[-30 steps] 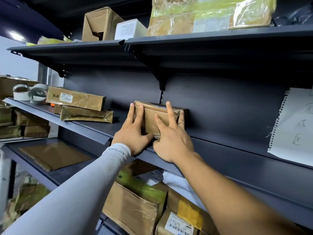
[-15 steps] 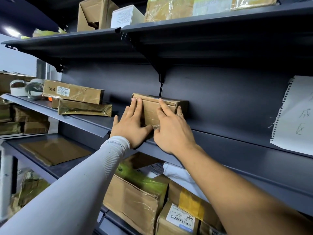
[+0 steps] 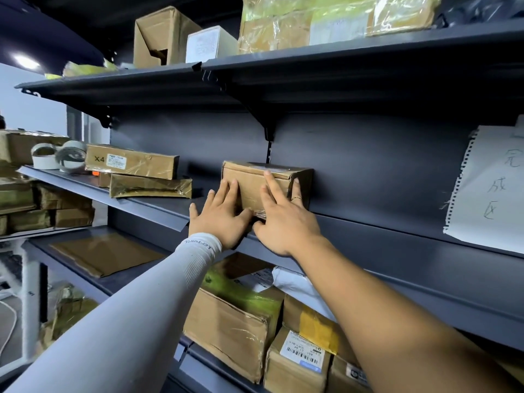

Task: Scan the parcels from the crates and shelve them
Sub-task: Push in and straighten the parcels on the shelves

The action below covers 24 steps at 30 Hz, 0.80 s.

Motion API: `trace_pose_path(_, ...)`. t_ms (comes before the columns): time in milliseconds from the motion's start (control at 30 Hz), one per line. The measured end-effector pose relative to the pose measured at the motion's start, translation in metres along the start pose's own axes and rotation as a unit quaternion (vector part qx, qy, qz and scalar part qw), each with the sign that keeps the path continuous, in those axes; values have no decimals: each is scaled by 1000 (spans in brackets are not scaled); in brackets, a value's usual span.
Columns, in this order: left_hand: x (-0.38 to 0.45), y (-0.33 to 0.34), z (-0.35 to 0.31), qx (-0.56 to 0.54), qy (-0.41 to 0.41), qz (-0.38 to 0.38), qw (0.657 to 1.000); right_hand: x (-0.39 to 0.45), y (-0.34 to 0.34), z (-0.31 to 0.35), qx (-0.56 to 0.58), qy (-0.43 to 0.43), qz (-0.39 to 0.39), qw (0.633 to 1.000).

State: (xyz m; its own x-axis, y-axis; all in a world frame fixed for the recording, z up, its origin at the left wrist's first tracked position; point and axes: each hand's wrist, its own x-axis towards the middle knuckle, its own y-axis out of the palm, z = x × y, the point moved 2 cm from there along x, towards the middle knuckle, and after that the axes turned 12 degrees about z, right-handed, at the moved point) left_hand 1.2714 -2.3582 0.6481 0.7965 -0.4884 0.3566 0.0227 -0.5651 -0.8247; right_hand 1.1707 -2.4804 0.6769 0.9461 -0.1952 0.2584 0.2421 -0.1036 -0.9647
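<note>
My left hand [image 3: 219,215] and right hand [image 3: 279,219] press flat, fingers straight and spread, against a taped cardboard parcel [image 3: 255,184] on the shelf [image 3: 158,207] ahead. Pushing unevenly could twist it or tip it backward against the panel.

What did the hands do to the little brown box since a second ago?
Not much: both hands slid a little lower on the brown box, so more of its front shows. The left hand and right hand stay flat against it, fingers straight, pressing it toward the shelf's back wall. The box has not visibly shifted, nor have the other parcels.
</note>
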Motion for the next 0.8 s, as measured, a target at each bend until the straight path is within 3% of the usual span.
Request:
trace_pose_path(233, -65, 8, 9, 76, -4, 15, 997, -18, -13, 8, -35, 9, -1, 999)
trace_pose_path(400, -112, 18, 29, 119, 26, 6, 993, -54, 3, 32, -56, -39, -12, 998)
trace_pose_path(600, -146, 42, 52, 112, 44, 3, 993, -101, 42, 56, -93, -113, -39, 989)
trace_pose_path(800, -157, 62, 64, 114, 48, 27, 992, -123, 69, 67, -75, -123, -42, 989)
